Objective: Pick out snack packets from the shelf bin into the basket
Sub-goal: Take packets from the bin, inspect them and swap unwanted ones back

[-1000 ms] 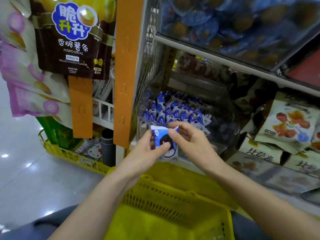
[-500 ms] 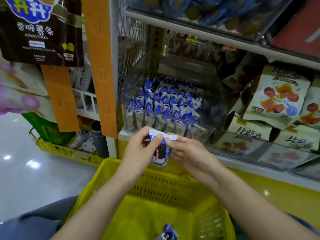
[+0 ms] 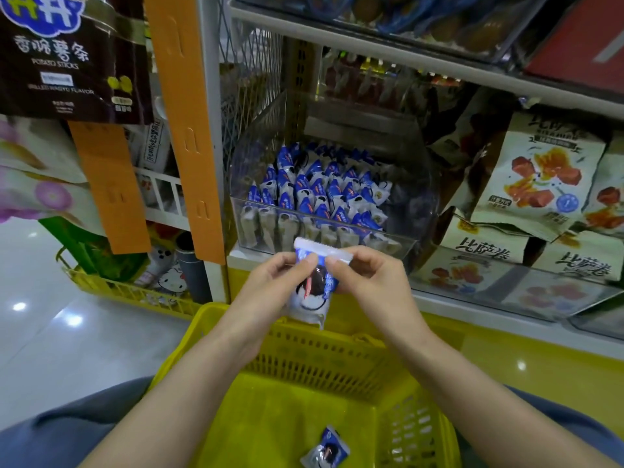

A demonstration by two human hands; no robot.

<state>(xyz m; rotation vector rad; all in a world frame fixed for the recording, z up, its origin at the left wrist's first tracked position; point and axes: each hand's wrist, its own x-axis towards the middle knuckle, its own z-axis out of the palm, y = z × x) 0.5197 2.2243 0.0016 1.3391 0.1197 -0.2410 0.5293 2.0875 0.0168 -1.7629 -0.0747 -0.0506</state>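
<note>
Orange strip (image 3: 189, 130) hung L of clear bin (image 3: 410, 211); potato-stick bag (image 3: 67, 59) further L, pale bags (image 3: 547, 170) stacked R of bin. Bin's front wall stood betw. the hands and the blue packets (image 3: 317, 190) packed inside. The held packet (image 3: 312, 298) was upright (crimped edge up), just above basket (image 3: 304, 352) far rim. L hand (image 3: 270, 285) pinched its upper left, R hand (image 3: 374, 282) its top right corner, fingers curled. A loose packet (image 3: 326, 449) lay on basket floor.
</note>
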